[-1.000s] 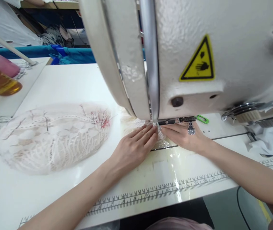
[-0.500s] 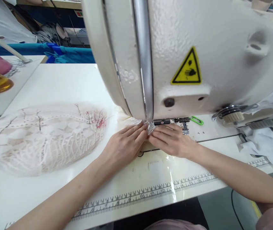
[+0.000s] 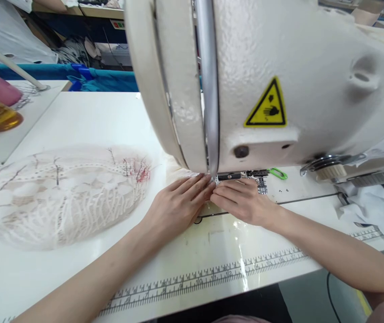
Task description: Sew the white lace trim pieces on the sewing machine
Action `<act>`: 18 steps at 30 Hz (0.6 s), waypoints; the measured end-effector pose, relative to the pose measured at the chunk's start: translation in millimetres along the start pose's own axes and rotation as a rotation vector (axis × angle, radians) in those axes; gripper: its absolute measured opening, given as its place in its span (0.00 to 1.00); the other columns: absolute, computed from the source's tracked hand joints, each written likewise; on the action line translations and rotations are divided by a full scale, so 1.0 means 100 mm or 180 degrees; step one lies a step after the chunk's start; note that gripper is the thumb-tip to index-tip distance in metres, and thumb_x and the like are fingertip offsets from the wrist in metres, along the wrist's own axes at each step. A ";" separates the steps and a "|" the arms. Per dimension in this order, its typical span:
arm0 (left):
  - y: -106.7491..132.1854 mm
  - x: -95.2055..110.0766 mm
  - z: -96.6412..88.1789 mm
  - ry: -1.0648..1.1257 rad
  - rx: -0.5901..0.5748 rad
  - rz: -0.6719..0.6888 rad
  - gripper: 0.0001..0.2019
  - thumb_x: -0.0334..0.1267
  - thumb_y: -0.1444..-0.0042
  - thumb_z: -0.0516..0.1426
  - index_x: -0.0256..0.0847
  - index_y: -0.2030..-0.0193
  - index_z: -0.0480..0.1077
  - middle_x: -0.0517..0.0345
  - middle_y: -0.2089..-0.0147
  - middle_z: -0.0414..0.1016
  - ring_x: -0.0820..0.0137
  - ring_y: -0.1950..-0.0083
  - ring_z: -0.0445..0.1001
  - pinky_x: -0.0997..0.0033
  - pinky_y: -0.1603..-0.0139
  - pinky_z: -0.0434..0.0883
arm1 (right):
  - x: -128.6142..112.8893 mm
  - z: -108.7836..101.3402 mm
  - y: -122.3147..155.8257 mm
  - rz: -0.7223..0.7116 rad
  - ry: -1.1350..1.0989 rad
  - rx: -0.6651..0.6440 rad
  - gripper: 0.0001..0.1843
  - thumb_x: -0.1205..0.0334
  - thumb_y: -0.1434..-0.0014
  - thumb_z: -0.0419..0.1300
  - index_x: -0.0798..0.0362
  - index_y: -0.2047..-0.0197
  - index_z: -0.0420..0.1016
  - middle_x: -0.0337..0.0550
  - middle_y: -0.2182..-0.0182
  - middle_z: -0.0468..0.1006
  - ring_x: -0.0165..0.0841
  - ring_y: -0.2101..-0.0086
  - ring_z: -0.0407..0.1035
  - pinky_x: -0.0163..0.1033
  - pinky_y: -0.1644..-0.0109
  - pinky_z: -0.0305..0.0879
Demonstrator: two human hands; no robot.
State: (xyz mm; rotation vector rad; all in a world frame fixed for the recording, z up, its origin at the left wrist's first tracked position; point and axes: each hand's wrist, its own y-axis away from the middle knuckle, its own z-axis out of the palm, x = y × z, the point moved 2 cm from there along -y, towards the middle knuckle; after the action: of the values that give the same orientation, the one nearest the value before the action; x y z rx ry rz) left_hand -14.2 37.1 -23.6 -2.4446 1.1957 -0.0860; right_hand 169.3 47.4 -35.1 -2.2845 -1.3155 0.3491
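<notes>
The sewing machine [image 3: 262, 58] fills the upper right, its head over my fingertips. My left hand [image 3: 183, 197] lies flat beside the needle area, fingers stretched over pale lace fabric [image 3: 178, 172]. Just right of the needle area, my right hand [image 3: 239, 199] has its fingers bent and pressed together on the lace edge, of which only a white scrap shows between the hands. Both sets of fingertips nearly meet. A dark metal attachment [image 3: 230, 176] sits behind my right fingers. The needle and the stitching point are hidden.
A pile of white lace [image 3: 60, 197] with dark and red threads lies left. A green clip-like tool [image 3: 278, 173] is behind my right hand. A printed ruler [image 3: 212, 278] runs along the front edge. Thread cones [image 3: 0, 112] stand far left, crumpled white cloth [image 3: 377, 208] right.
My right fingers have drawn in and bent more. Less of the lace shows between my hands. The whole view has shifted slightly.
</notes>
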 end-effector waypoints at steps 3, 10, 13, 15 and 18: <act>-0.01 0.01 0.00 -0.0051 0.0046 0.0016 0.15 0.31 0.36 0.49 0.32 0.45 0.70 0.46 0.44 0.72 0.58 0.45 0.74 0.58 0.49 0.76 | -0.01 -0.01 0.00 -0.0045 0.0199 -0.0068 0.14 0.78 0.40 0.52 0.52 0.60 0.72 0.35 0.65 0.77 0.27 0.62 0.67 0.35 0.63 0.60; -0.02 0.01 0.01 -0.0091 0.0109 -0.0071 0.15 0.32 0.36 0.50 0.32 0.47 0.71 0.47 0.46 0.74 0.59 0.48 0.76 0.59 0.52 0.76 | -0.01 -0.02 -0.01 0.0001 0.0244 -0.0173 0.15 0.78 0.40 0.50 0.52 0.59 0.72 0.37 0.63 0.78 0.27 0.62 0.67 0.35 0.64 0.60; -0.03 0.02 0.00 -0.0090 0.0113 -0.0108 0.14 0.32 0.36 0.50 0.33 0.48 0.72 0.49 0.46 0.75 0.60 0.48 0.76 0.59 0.52 0.76 | 0.00 -0.02 -0.01 0.0043 0.0165 -0.0206 0.15 0.78 0.39 0.50 0.52 0.58 0.72 0.37 0.63 0.78 0.27 0.60 0.67 0.35 0.62 0.61; -0.05 0.02 -0.01 -0.0107 0.0148 -0.0134 0.14 0.32 0.36 0.50 0.33 0.49 0.72 0.50 0.47 0.75 0.61 0.48 0.76 0.60 0.51 0.75 | 0.01 -0.03 -0.01 0.0087 0.0119 -0.0200 0.16 0.79 0.39 0.50 0.52 0.58 0.72 0.38 0.62 0.77 0.27 0.59 0.67 0.34 0.61 0.61; -0.07 0.04 -0.01 -0.0110 0.0179 -0.0181 0.14 0.33 0.37 0.51 0.34 0.50 0.73 0.52 0.48 0.76 0.61 0.49 0.76 0.60 0.52 0.75 | 0.03 -0.04 -0.01 0.0164 -0.0040 -0.0235 0.15 0.79 0.39 0.50 0.52 0.58 0.72 0.38 0.60 0.77 0.27 0.59 0.68 0.33 0.61 0.61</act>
State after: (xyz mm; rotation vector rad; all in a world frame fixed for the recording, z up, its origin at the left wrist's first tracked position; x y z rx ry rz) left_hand -6.8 37.9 -20.2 -2.4215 1.0946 -0.0924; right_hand 171.3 49.0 -31.0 -2.3844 -1.2976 0.3381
